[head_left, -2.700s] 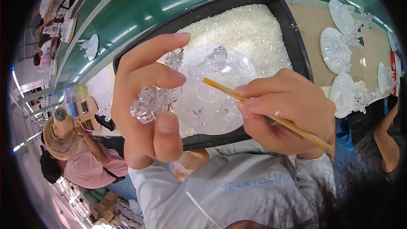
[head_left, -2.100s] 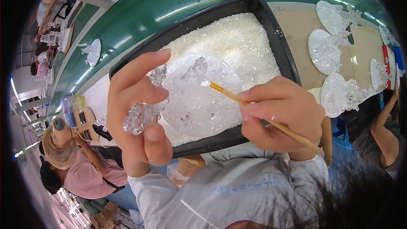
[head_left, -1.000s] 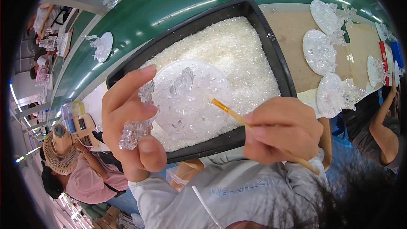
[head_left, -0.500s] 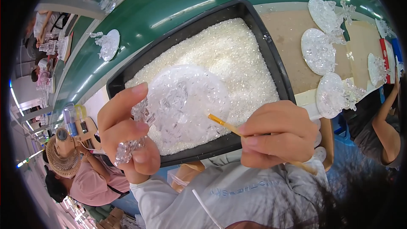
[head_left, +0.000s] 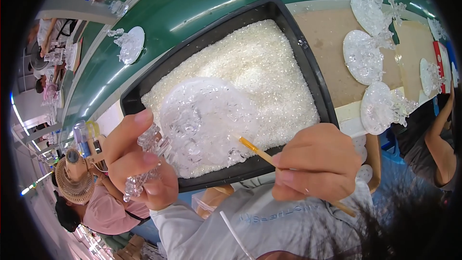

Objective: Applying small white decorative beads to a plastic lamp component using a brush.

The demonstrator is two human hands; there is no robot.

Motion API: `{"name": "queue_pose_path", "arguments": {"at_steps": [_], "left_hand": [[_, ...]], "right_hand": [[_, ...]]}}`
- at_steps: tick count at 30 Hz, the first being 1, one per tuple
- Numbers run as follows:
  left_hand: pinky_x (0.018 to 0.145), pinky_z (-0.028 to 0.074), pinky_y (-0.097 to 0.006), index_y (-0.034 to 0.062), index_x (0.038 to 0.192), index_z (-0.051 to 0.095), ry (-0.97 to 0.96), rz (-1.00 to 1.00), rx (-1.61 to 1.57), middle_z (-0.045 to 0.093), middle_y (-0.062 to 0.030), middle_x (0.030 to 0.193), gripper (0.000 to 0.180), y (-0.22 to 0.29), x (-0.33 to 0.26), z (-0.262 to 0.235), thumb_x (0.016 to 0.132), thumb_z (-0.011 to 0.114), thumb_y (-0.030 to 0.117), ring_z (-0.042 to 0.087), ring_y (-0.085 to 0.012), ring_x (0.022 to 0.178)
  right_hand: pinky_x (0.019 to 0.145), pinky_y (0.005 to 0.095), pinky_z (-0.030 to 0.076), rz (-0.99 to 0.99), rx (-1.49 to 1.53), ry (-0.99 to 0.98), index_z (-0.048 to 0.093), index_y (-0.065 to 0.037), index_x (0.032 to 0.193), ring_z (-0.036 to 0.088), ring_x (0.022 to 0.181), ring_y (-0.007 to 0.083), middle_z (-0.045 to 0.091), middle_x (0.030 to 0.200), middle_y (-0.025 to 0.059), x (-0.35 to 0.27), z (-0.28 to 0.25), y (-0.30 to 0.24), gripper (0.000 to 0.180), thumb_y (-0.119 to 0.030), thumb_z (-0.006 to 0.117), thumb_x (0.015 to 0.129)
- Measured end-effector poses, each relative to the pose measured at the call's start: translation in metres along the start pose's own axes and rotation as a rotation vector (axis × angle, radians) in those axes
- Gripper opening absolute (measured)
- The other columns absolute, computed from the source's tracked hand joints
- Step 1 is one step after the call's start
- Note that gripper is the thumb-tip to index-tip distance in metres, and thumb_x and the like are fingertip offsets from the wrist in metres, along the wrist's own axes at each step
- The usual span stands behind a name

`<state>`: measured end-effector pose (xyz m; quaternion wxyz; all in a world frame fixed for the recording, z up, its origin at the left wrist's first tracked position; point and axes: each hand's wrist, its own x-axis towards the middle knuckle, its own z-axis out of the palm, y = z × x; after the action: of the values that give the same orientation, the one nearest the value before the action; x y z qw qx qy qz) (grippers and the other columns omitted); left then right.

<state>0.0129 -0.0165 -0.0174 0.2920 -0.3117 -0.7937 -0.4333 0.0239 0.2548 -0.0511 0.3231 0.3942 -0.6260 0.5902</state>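
My left hand is closed around the clear, knobbly plastic part of an ornament, whose round translucent disc faces up. The disc is tilted over the tray, and small glittering flakes show on it. In my right hand is a thin paintbrush with a wooden handle and gold ferrule, pinched between thumb and fingers. Its pale tip is at the lower right part of the disc; whether it touches I cannot tell. Below lies a black tray holding a heap of white glittery flakes.
Several clear disc ornaments stand on brown board at the right. Another disc ornament sits on the green conveyor belt beyond the tray. A person in pink is at left beside a fan; a person's arm shows at right.
My left hand and the ornament have shifted slightly left and down. The brush has moved a little lower over the disc. On the green belt, the lone disc ornament has moved right.
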Motion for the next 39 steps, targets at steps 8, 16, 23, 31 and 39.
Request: {"name": "queue_pose_path", "arguments": {"at_steps": [8, 16, 23, 31, 39], "left_hand": [[0.088, 0.049, -0.041, 0.0044, 0.099, 0.052, 0.013, -0.003, -0.121, 0.056, -0.0305, 0.122, 0.038, 0.000, 0.004, 0.003, 0.099, 0.052, 0.043, 0.061, -0.0337, 0.102], [0.080, 0.050, -0.041, 0.0057, 0.101, 0.055, -0.009, 0.021, -0.096, 0.059, -0.0305, 0.117, 0.037, 0.000, 0.003, 0.002, 0.098, 0.052, 0.043, 0.062, -0.0357, 0.091], [0.060, 0.052, -0.034, 0.0048, 0.106, 0.051, -0.120, 0.103, -0.140, 0.052, -0.0297, 0.125, 0.038, -0.006, 0.007, -0.004, 0.095, 0.055, 0.041, 0.061, -0.0313, 0.083], [0.064, 0.051, -0.043, 0.0062, 0.099, 0.056, -0.041, 0.070, -0.120, 0.062, -0.0294, 0.110, 0.034, 0.002, 0.007, 0.004, 0.098, 0.054, 0.040, 0.063, -0.0339, 0.080], [0.055, 0.052, -0.042, 0.0038, 0.097, 0.054, -0.415, 0.398, -0.248, 0.062, -0.0252, 0.108, 0.016, -0.002, 0.037, -0.010, 0.093, 0.059, 0.018, 0.060, -0.0265, 0.059]], "right_hand": [[0.046, 0.0290, 0.053, 0.026, 0.037, -0.029, 0.061, 0.004, 0.082, 0.063, 0.059, 0.0226, 0.064, 0.078, 0.0157, -0.002, -0.004, -0.006, 0.023, -0.006, 0.079, 0.073], [0.047, 0.0305, 0.054, 0.065, 0.120, 0.045, 0.063, 0.006, 0.084, 0.065, 0.057, 0.0253, 0.065, 0.082, 0.0185, -0.001, 0.003, -0.003, 0.022, 0.000, 0.077, 0.068], [0.046, 0.0309, 0.053, 0.091, 0.115, 0.023, 0.064, 0.007, 0.083, 0.065, 0.056, 0.0255, 0.066, 0.082, 0.0190, -0.001, 0.004, -0.002, 0.024, 0.005, 0.076, 0.061], [0.044, 0.0300, 0.051, 0.032, 0.052, 0.074, 0.064, 0.004, 0.088, 0.065, 0.053, 0.0239, 0.067, 0.081, 0.0206, 0.000, 0.001, -0.003, 0.026, 0.005, 0.076, 0.065], [0.054, 0.0323, 0.054, 0.263, 0.160, 0.264, 0.059, -0.003, 0.100, 0.066, 0.064, 0.0236, 0.066, 0.099, 0.0207, -0.009, -0.013, -0.011, 0.035, 0.005, 0.077, 0.071]]}}
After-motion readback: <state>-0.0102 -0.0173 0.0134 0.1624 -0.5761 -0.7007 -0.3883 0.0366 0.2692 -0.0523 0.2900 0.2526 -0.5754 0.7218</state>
